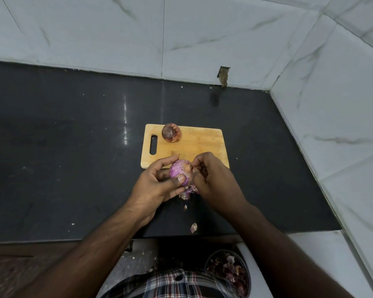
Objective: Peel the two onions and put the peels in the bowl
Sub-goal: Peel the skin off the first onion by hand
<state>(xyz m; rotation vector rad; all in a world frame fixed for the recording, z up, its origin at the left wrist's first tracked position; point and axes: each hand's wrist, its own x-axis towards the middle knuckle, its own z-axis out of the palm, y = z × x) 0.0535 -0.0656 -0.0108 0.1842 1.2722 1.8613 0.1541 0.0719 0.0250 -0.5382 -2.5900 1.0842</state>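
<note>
Head view, looking down on a dark, glossy countertop set into a corner of pale, grey-veined wall tiles.

At left of centre, the left hand reaches in from the bottom edge. Its fingers curl around the far side of a partly peeled onion and its thumb presses on the near side, so the hand grips the onion just above the counter, at the near edge of the board. The exposed skin of this onion is bright purple with a patch of brown papery peel at its top right.

Behind the hands lies a light wooden cutting board, with a slot handle on its left end. On its far left corner sits the second onion, still in its brown, dry skin and well apart from both hands.

Right of the held onion, the right hand has its fingers bunched and curled, fingertips pinching at the peel on the onion's right side. Loose purple peel hangs below the onion between the two hands. Two small scraps of peel lie on the counter nearer the person.

At the bottom right, below the counter edge and partly hidden by the right forearm, a bowl holds a heap of dark reddish peels. A plaid shirt shows at the bottom centre.
</note>
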